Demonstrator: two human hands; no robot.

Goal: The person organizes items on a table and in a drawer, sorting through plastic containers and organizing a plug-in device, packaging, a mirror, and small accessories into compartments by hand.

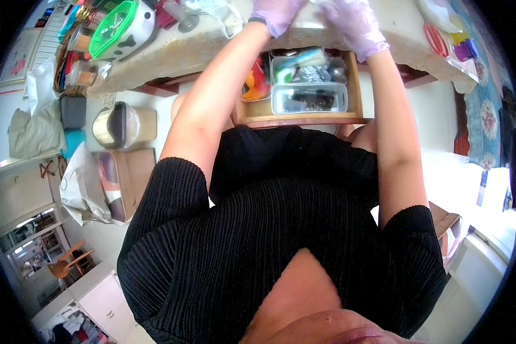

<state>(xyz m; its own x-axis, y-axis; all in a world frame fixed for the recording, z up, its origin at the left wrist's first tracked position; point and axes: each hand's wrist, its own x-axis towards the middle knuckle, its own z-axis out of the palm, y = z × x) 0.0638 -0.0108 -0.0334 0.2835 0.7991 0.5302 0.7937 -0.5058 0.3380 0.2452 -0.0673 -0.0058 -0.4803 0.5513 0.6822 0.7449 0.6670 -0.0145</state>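
Note:
Both of my hands wear thin lilac gloves and reach over the far part of the cloth-covered table (183, 49). My left hand (276, 14) is cut off by the top edge of the view, so its fingers are hidden. My right hand (355, 26) is a little to the right, its fingers smeared and partly out of view. Whether either hand holds something does not show. Below them, a wooden drawer (355, 92) stands pulled out over my lap. It holds a clear plastic tray (309, 112) with dark items, another bin with packets, and orange-red things at the left.
A green-rimmed white basket (122, 34) with black spots stands on the table's left. Red-handled scissors (436, 40) lie at the right beside a purple item (465, 50). On the floor to the left are a beige bin (137, 126), a cardboard box (137, 178) and bags.

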